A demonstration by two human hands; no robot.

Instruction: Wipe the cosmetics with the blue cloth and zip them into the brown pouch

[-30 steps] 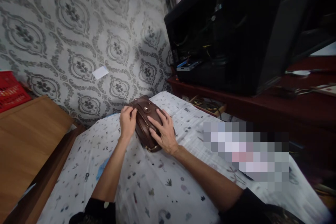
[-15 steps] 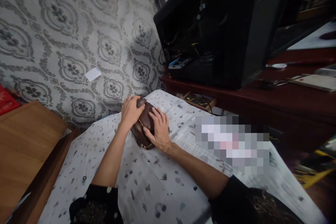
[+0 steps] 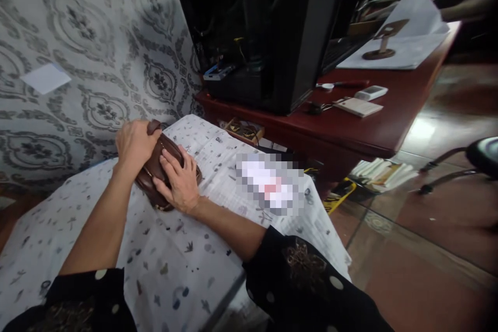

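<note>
A brown leather-like handbag (image 3: 155,162) with a zip and gold-coloured metal parts lies on a white printed cloth (image 3: 218,228). My left hand (image 3: 136,144) is curled over its far left end, with the thumb by a short brown strap (image 3: 154,126). My right hand (image 3: 182,180) rests flat on the upper side, fingers spread across the leather. Both hands cover part of the bag, and its underside is hidden.
A pixelated patch (image 3: 270,185) hides something on the cloth to the right. Behind stands a big black glass-fronted case (image 3: 252,36) on a dark red desk (image 3: 361,132). Patterned wallpaper (image 3: 105,109) borders the left. A tiled floor (image 3: 420,259) shows at right.
The view has swung right, so the bag and hands appear further left and more desk and floor show. Both hands stay on the bag in nearly the same pose.
</note>
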